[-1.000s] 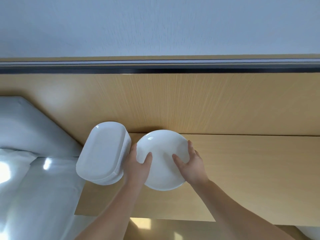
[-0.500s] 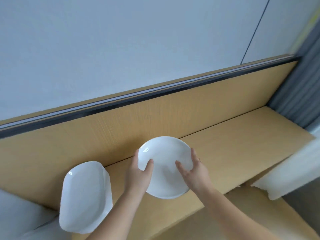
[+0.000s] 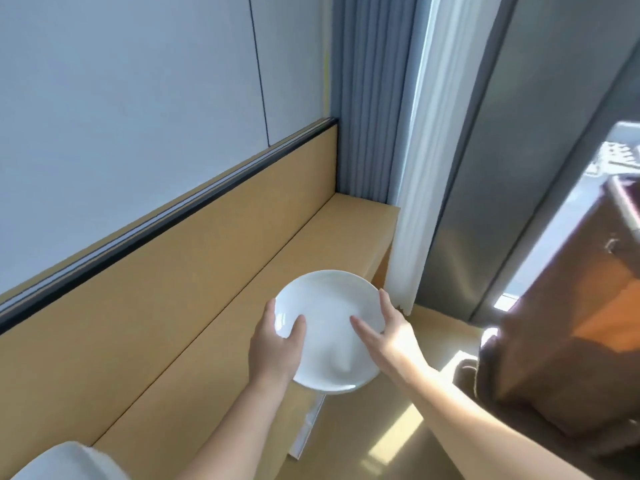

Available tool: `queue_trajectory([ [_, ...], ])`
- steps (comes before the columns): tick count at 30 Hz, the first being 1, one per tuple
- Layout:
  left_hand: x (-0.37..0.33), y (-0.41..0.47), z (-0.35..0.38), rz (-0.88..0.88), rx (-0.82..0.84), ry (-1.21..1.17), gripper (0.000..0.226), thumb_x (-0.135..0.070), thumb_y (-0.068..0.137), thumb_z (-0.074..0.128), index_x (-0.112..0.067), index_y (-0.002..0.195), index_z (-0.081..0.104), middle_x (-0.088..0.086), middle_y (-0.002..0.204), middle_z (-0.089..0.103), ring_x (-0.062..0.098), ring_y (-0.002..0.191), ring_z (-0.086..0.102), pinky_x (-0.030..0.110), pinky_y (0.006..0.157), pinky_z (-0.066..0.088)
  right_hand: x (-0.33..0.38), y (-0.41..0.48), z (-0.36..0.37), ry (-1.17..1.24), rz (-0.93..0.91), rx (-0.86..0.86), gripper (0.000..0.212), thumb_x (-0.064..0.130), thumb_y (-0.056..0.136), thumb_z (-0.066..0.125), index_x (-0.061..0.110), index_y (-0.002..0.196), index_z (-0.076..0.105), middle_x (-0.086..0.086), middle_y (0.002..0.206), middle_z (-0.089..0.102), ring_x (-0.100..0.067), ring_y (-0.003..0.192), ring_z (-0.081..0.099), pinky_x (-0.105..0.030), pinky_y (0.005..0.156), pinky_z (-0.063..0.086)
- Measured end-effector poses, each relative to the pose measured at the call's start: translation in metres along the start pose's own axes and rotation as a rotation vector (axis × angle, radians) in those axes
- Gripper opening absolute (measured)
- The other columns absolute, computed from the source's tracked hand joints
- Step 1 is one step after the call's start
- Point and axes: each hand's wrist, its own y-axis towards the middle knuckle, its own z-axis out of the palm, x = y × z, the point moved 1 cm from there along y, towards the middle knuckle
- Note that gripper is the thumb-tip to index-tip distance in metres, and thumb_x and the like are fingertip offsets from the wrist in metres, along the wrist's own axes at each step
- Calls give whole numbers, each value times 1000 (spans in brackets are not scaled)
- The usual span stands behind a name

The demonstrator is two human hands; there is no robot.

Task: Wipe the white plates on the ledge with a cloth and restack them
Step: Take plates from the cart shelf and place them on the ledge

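Head view: both hands are apart, each clamped on opposite rims of one round plate [image 3: 329, 317]. Left hand [image 3: 273, 344] grips the left rim, thumb on the upper face. Right hand [image 3: 391, 337] grips the right rim, thumb lying across the face, fingers underneath. The plate is held face up over the front edge of the ledge [image 3: 207, 358]. A white shape [image 3: 65, 462], probably the stack, shows well behind the left forearm.

No cloth in sight. Judgement: step in hand is carrying one plate off for wiping. Next move calls for freeing one hand to fetch a cloth while the other supports the plate.
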Motion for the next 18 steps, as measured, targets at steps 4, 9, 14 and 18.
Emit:
queue_trajectory([
  [4,-31,-21,58,76,121,12,66,-40,90,58,-28,149,31,-5,146,43,16,133,41,29,106,35,-32,-18,-63,-49,48,-175,83,48,89,61,28,155,16,-1,147,42,-17,128,45,-18,91,31],
  [9,-73,-69,144,171,283,79,68,-45,85,58,-26,146,35,-2,140,52,20,121,51,20,94,37,-93,-53,-149,8,117,-335,88,62,83,62,35,154,16,7,144,46,-16,119,55,-30,92,55],
  [14,-108,-147,235,350,407,153,46,-36,91,57,-26,134,45,-2,121,62,14,94,55,18,68,39,-161,-107,-246,19,159,-481,85,58,84,63,33,153,19,5,142,48,-15,116,55,-25,84,56],
  [18,-130,-222,307,373,499,122,49,-32,92,57,-24,138,43,0,123,60,17,97,57,17,67,42,-212,-158,-324,-15,212,-563,84,55,87,61,30,154,17,10,135,47,-12,112,55,-19,79,54],
])
